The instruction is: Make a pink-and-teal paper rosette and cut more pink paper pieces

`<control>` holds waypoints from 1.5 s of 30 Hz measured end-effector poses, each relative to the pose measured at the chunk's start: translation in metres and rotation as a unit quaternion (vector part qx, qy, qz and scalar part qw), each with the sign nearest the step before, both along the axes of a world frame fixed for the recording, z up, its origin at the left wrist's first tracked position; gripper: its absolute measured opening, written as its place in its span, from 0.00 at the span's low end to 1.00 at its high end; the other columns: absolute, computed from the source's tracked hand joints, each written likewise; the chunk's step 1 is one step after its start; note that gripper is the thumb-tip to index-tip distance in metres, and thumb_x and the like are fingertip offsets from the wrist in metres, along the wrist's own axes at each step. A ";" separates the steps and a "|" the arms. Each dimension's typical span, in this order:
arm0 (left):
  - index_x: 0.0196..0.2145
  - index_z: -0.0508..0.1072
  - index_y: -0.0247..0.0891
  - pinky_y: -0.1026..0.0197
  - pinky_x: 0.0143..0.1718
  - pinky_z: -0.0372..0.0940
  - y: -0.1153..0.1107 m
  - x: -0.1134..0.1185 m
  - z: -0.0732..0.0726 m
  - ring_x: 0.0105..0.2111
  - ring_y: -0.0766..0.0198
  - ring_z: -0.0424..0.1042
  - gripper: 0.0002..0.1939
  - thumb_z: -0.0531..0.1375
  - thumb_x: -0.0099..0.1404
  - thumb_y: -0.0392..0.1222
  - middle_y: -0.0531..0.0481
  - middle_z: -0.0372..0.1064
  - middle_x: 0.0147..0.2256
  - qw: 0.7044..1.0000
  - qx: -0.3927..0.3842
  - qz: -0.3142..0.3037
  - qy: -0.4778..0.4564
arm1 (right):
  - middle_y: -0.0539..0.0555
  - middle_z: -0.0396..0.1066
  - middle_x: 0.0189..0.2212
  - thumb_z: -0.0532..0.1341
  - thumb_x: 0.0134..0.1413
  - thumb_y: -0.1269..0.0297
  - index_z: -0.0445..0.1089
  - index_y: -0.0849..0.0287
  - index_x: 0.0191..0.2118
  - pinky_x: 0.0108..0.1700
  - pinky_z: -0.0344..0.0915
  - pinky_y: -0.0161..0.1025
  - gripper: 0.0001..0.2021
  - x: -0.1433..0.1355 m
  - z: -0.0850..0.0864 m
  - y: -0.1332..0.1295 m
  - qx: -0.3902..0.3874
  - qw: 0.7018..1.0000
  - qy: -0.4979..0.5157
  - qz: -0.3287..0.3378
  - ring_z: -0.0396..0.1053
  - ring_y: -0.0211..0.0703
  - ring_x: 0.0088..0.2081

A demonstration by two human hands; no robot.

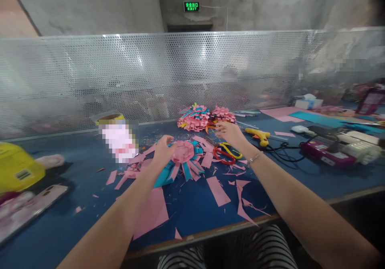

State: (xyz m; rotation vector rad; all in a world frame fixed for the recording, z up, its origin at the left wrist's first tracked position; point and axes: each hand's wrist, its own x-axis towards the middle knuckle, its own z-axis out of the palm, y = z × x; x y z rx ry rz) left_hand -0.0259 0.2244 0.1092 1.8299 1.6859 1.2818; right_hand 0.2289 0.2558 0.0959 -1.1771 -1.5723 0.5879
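In the head view, the pink-and-blue paper rosette (183,151) lies on the desk (192,204), just to the right of the left hand (164,150), the nearer of the two. Its round centre faces up and its strips (186,169) fan towards the desk's near edge, giving it a loose long axis running near to far. The left fingers are curled at its left rim; whether they pinch it, I cannot tell.

The right hand (231,134) is beyond the rosette and to its right, apart from it, fingers bent beside the orange pieces (211,126) (a small, blurry patch, so perhaps just touching them); their grip I cannot tell either. The scissors (227,155) lie nearer the person than that hand, handles rightward, blades slanting away to the left.
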 end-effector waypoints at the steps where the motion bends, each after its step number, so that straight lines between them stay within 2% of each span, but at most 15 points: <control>1: 0.28 0.63 0.38 0.54 0.45 0.58 0.000 0.000 0.000 0.39 0.58 0.67 0.08 0.58 0.48 0.37 0.46 0.67 0.35 1.000 0.000 -0.002 -0.001 | 0.55 0.70 0.32 0.59 0.38 0.77 0.68 0.62 0.39 0.35 0.66 0.40 0.16 0.002 0.000 0.000 0.006 0.999 -0.028 -0.022 0.69 0.41 0.30; 4: 0.27 0.63 0.38 0.55 0.43 0.59 0.000 0.000 0.000 0.37 0.59 0.68 0.07 0.58 0.47 0.37 0.47 0.67 0.33 1.000 0.005 -0.002 -0.009 | 0.54 0.70 0.31 0.64 0.33 0.77 0.70 0.63 0.35 0.38 0.64 0.39 0.16 0.005 0.004 -0.003 0.038 0.986 -0.132 -0.095 0.67 0.41 0.31; 6: 0.27 0.63 0.38 0.56 0.43 0.60 0.001 0.000 0.000 0.37 0.59 0.68 0.07 0.58 0.47 0.38 0.47 0.67 0.32 1.000 0.007 0.000 -0.010 | 0.54 0.70 0.31 0.66 0.34 0.72 0.70 0.63 0.34 0.38 0.62 0.37 0.14 0.005 0.008 -0.007 0.055 0.973 -0.192 -0.118 0.67 0.42 0.33; 8: 0.27 0.63 0.38 0.56 0.43 0.59 0.001 -0.001 0.000 0.38 0.58 0.67 0.08 0.58 0.47 0.38 0.47 0.67 0.33 1.000 0.004 0.002 -0.007 | 0.54 0.70 0.30 0.62 0.44 0.65 0.70 0.62 0.33 0.37 0.61 0.36 0.08 0.005 0.013 -0.011 0.045 0.972 -0.205 -0.109 0.67 0.41 0.33; 10: 0.28 0.64 0.37 0.56 0.44 0.59 0.000 -0.001 0.000 0.38 0.58 0.67 0.08 0.58 0.47 0.38 0.46 0.67 0.33 1.000 -0.001 0.004 -0.002 | 0.54 0.71 0.29 0.52 0.56 0.61 0.71 0.62 0.30 0.36 0.60 0.36 0.14 0.005 0.016 -0.014 0.019 0.975 -0.196 -0.105 0.67 0.41 0.33; 12: 0.28 0.64 0.37 0.56 0.44 0.59 -0.001 0.000 0.001 0.38 0.58 0.67 0.08 0.58 0.48 0.39 0.46 0.67 0.34 1.000 -0.004 0.003 -0.001 | 0.54 0.71 0.30 0.46 0.59 0.62 0.71 0.61 0.28 0.36 0.59 0.36 0.19 0.007 0.019 -0.015 -0.009 0.974 -0.198 -0.111 0.67 0.41 0.34; 16: 0.28 0.64 0.37 0.56 0.44 0.59 -0.002 0.000 0.001 0.38 0.58 0.67 0.07 0.57 0.48 0.38 0.46 0.67 0.34 1.000 0.001 -0.002 0.002 | 0.53 0.72 0.34 0.57 0.49 0.67 0.71 0.60 0.35 0.39 0.59 0.37 0.08 0.012 0.016 -0.012 -0.035 0.959 -0.244 -0.141 0.67 0.44 0.38; 19: 0.28 0.64 0.37 0.56 0.44 0.59 0.000 0.000 0.001 0.39 0.59 0.67 0.07 0.57 0.48 0.38 0.46 0.68 0.34 1.000 -0.001 -0.003 0.013 | 0.53 0.70 0.38 0.64 0.40 0.66 0.69 0.59 0.39 0.42 0.59 0.41 0.16 0.016 0.010 -0.008 -0.014 0.948 -0.274 -0.164 0.65 0.48 0.42; 24: 0.30 0.64 0.36 0.57 0.44 0.59 0.000 -0.001 -0.001 0.40 0.59 0.67 0.07 0.56 0.51 0.37 0.46 0.68 0.36 0.999 -0.017 -0.004 0.049 | 0.56 0.67 0.39 0.67 0.31 0.69 0.69 0.60 0.36 0.42 0.60 0.41 0.19 0.021 0.003 0.000 0.070 0.949 -0.259 -0.166 0.63 0.48 0.41; 27: 0.32 0.65 0.35 0.57 0.44 0.60 -0.001 -0.001 0.000 0.40 0.59 0.67 0.08 0.56 0.51 0.37 0.46 0.68 0.37 0.998 -0.006 -0.010 0.063 | 0.53 0.68 0.29 0.65 0.32 0.72 0.68 0.61 0.33 0.37 0.62 0.39 0.15 0.017 0.006 0.000 0.034 0.971 -0.199 -0.128 0.65 0.44 0.33; 31: 0.34 0.68 0.35 0.57 0.45 0.60 -0.008 0.003 0.002 0.41 0.59 0.67 0.10 0.55 0.52 0.36 0.46 0.68 0.38 0.992 0.055 -0.050 0.100 | 0.52 0.69 0.27 0.59 0.44 0.67 0.67 0.60 0.31 0.28 0.60 0.34 0.06 0.001 0.016 -0.012 -0.074 0.997 -0.017 0.010 0.65 0.37 0.26; 33: 0.35 0.69 0.36 0.56 0.45 0.59 -0.013 0.009 0.003 0.41 0.59 0.66 0.11 0.55 0.52 0.36 0.46 0.68 0.39 0.985 0.081 -0.090 0.120 | 0.53 0.71 0.31 0.55 0.49 0.62 0.67 0.60 0.32 0.22 0.57 0.31 0.08 -0.009 0.023 -0.022 -0.125 0.985 0.084 0.079 0.63 0.34 0.22; 36: 0.37 0.70 0.37 0.55 0.47 0.59 -0.022 0.019 0.003 0.43 0.59 0.66 0.12 0.57 0.53 0.38 0.46 0.69 0.39 0.979 0.095 -0.144 0.109 | 0.54 0.71 0.33 0.56 0.48 0.60 0.66 0.60 0.35 0.19 0.53 0.30 0.10 -0.021 0.030 -0.036 -0.164 0.960 0.179 0.138 0.58 0.30 0.18; 40: 0.40 0.69 0.37 0.52 0.47 0.59 -0.032 0.032 -0.001 0.43 0.58 0.66 0.19 0.62 0.49 0.42 0.45 0.69 0.41 0.979 0.085 -0.178 0.057 | 0.54 0.71 0.33 0.62 0.42 0.62 0.67 0.60 0.37 0.17 0.49 0.29 0.13 -0.036 0.030 -0.048 -0.144 0.953 0.197 0.180 0.55 0.28 0.18; 45: 0.40 0.68 0.36 0.57 0.41 0.63 -0.035 0.037 -0.008 0.36 0.62 0.69 0.21 0.64 0.46 0.39 0.46 0.68 0.38 0.974 0.094 -0.203 -0.035 | 0.48 0.67 0.23 0.65 0.38 0.63 0.67 0.60 0.36 0.15 0.46 0.28 0.15 -0.063 0.016 -0.061 -0.112 0.958 0.191 0.184 0.52 0.27 0.16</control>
